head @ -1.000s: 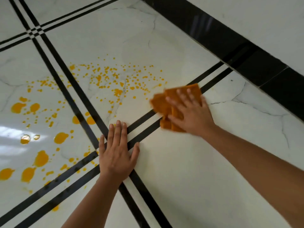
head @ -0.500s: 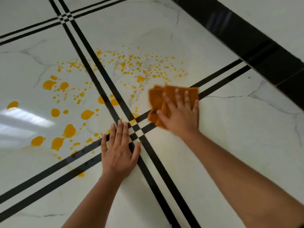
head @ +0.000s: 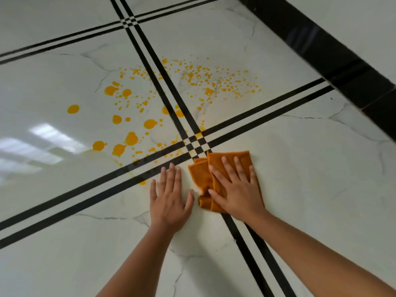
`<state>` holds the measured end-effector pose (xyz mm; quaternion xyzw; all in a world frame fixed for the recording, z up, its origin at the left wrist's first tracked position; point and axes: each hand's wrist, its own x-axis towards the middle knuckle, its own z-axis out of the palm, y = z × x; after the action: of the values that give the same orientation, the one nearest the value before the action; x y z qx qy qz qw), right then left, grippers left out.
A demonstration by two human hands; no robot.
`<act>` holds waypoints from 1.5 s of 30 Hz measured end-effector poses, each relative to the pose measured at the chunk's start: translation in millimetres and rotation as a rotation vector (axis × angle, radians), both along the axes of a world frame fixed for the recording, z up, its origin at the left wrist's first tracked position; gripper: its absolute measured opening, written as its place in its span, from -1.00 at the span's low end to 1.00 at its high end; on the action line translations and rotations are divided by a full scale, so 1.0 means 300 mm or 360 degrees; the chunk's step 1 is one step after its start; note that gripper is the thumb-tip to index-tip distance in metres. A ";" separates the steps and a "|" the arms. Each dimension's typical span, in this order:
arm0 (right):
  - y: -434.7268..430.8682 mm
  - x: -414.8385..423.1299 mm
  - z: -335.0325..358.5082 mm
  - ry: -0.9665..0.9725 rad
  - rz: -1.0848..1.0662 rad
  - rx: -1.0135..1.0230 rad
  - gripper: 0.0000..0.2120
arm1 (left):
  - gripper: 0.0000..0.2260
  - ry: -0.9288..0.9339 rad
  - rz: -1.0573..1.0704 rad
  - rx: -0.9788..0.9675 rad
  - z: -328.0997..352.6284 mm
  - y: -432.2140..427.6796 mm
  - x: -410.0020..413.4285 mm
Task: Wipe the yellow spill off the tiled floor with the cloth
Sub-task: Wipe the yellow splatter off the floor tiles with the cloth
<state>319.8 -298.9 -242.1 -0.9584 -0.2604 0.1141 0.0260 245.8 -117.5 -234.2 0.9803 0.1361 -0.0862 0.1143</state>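
Yellow spill [head: 150, 116] lies scattered as blobs and fine drops over the glossy white tiled floor [head: 310, 189], on both sides of a black double line. An orange folded cloth [head: 205, 179] lies flat just below the crossing of the black lines. My right hand [head: 235, 189] presses on it with straight spread fingers. My left hand [head: 170, 200] rests flat on the bare tile right beside the cloth, fingers straight, holding nothing. The spill starts a short way above and to the left of both hands.
Black double lines [head: 154, 61] cross the floor in a grid. A black skirting band [head: 342, 65] runs along the wall at the upper right. Ceiling lights reflect on the tile at the left [head: 42, 142].
My right hand has slid the cloth toward me and leftward, from beside the fine drops to just below the line crossing, close to my left hand. The view has shifted as well.
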 end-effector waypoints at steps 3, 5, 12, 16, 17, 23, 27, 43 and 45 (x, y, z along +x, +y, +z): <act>-0.026 0.026 0.050 0.0220 -0.0147 0.0274 -0.35 | -0.37 -0.0129 0.0190 -0.0124 0.022 -0.041 -0.029; -0.072 0.041 0.093 0.0209 -0.0317 0.0542 -0.40 | -0.39 -0.0251 0.0315 -0.0237 0.046 -0.097 -0.008; -0.345 0.019 0.133 0.0153 -0.0655 0.0329 -0.52 | -0.37 -0.0118 0.0007 -0.0346 0.060 -0.425 0.161; -0.393 -0.004 0.104 0.0133 -0.0618 0.0278 -0.53 | -0.32 0.0097 -0.0026 -0.0152 -0.012 -0.454 0.277; -0.397 -0.004 0.104 0.0144 -0.0611 0.0289 -0.53 | -0.32 0.0068 -0.0008 -0.0103 -0.020 -0.439 0.303; -0.439 0.000 0.099 0.0083 -0.0607 0.0392 -0.54 | -0.36 -0.0110 -0.0497 -0.0088 -0.029 -0.480 0.050; -0.408 -0.017 0.065 0.0048 -0.0703 0.0529 -0.55 | -0.38 -0.0123 -0.1070 0.0094 -0.048 -0.389 0.119; -0.265 -0.001 0.069 0.0113 -0.0375 0.0417 -0.53 | -0.41 -0.0040 -0.0742 0.0086 -0.036 -0.207 0.018; -0.184 0.039 0.074 0.0131 -0.0325 0.0436 -0.52 | -0.41 -0.0014 -0.0779 0.0082 -0.036 -0.105 0.039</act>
<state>331.4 -354.0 -220.0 -0.9619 -0.1736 0.1134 0.1784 257.6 -149.0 -245.1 0.9870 -0.1039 -0.1035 0.0657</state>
